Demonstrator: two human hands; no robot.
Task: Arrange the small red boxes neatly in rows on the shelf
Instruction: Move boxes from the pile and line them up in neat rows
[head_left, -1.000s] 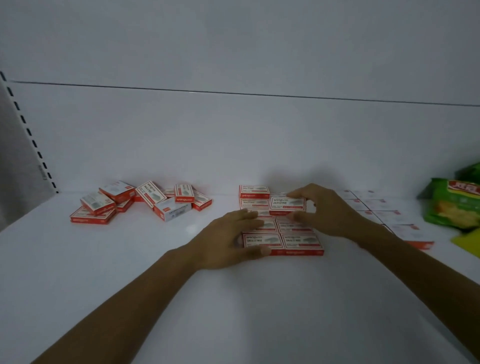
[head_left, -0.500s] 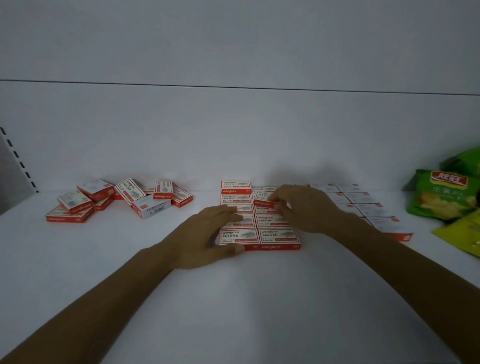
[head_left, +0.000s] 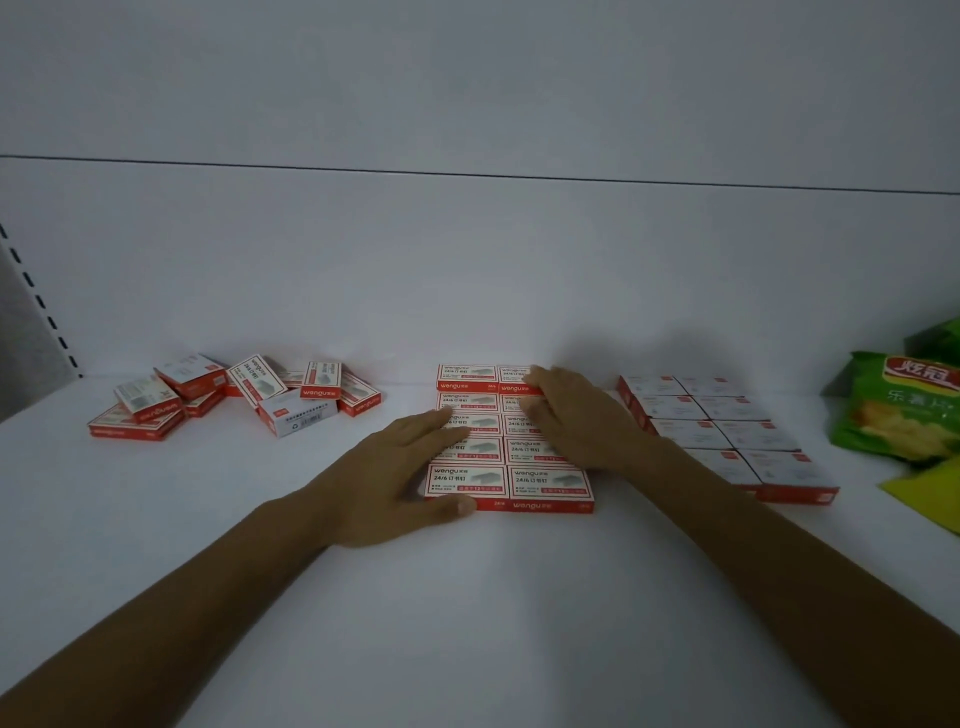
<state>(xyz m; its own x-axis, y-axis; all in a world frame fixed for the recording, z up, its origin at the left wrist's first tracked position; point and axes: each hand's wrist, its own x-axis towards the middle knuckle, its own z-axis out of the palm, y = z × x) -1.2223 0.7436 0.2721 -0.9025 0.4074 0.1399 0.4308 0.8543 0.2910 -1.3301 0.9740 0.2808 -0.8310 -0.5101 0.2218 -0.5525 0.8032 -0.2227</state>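
A block of small red boxes (head_left: 550, 486) lies in two neat columns, several rows deep, in the middle of the white shelf (head_left: 467, 613). My left hand (head_left: 395, 483) rests flat against the block's left side, with its thumb along the front edge. My right hand (head_left: 576, 421) lies over the right column. Its fingers and thumb are on the back right box (head_left: 511, 387), which sits level with the back row. A loose pile of red boxes (head_left: 291, 410) is heaped at the left.
Another tidy group of boxes (head_left: 727, 421), white side up, lies to the right of the block. Green snack bags (head_left: 898, 410) and a yellow packet (head_left: 935, 488) sit at the far right. A slotted upright (head_left: 36, 312) marks the left end.
My right hand carried a box from above the middle of the block to the back right spot and set it down. My left hand stayed against the block's left side.
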